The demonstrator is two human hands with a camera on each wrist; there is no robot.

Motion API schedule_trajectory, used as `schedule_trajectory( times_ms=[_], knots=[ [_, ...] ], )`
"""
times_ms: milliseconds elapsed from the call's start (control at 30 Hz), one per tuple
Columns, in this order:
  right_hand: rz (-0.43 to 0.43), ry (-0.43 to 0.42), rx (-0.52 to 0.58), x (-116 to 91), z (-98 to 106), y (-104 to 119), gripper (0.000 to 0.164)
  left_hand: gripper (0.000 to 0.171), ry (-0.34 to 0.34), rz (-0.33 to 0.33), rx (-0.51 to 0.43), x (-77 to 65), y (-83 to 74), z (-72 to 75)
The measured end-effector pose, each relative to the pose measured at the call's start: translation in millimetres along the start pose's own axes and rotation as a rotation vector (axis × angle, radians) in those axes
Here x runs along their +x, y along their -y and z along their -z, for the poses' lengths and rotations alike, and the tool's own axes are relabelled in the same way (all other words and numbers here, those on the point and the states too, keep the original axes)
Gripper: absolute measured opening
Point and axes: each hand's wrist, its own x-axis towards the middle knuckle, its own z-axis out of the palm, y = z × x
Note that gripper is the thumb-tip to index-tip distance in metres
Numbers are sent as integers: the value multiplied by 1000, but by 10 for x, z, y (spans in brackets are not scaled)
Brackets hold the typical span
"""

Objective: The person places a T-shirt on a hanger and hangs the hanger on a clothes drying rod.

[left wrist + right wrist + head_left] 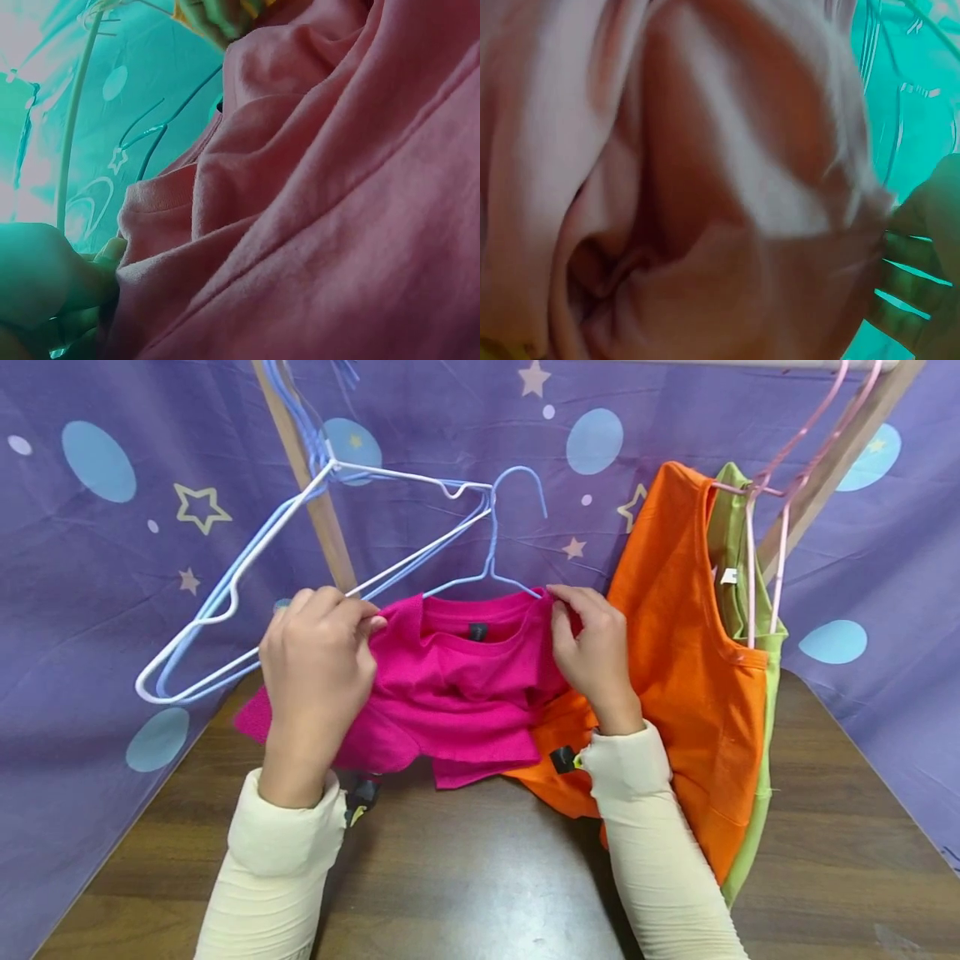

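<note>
A magenta T-shirt (465, 693) hangs between my two hands, with a blue hanger (491, 547) inside its neck opening and the hook standing up above the collar. My left hand (318, 672) pinches the shirt at its left shoulder. At the opposite shoulder my right hand (596, 647) pinches the cloth between thumb and fingers. In the left wrist view the shirt (300, 195) fills most of the frame, with the left hand (52, 277) at its edge. Folds of the shirt (742, 225) cover much of the right wrist view, beside the right hand (922, 247).
Bare white and blue hangers (232, 597) hang at the left of a wooden-framed rack (330, 539). An orange garment (690, 710) and a green one (765, 835) hang from pink hangers (783, 518) at the right. Below lies a brown wooden table (480, 868).
</note>
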Motion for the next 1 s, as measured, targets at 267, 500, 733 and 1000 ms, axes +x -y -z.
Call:
schedule_trajectory(
  times_ms=[267, 500, 733, 1000],
  knots=[
    [54, -19, 17, 29, -43, 140, 22, 8, 27, -44, 11, -27, -80, -90],
    [106, -20, 21, -7, -96, 148, 14, 9, 64, -107, 10, -47, -114, -128],
    [120, -81, 9, -7, -87, 166, 11, 9, 96, -125, -12, -28, -81, -79],
    [80, -94, 6, 3, -52, 153, 9, 9, 88, -131, -1, -5, -22, -48]
  ],
)
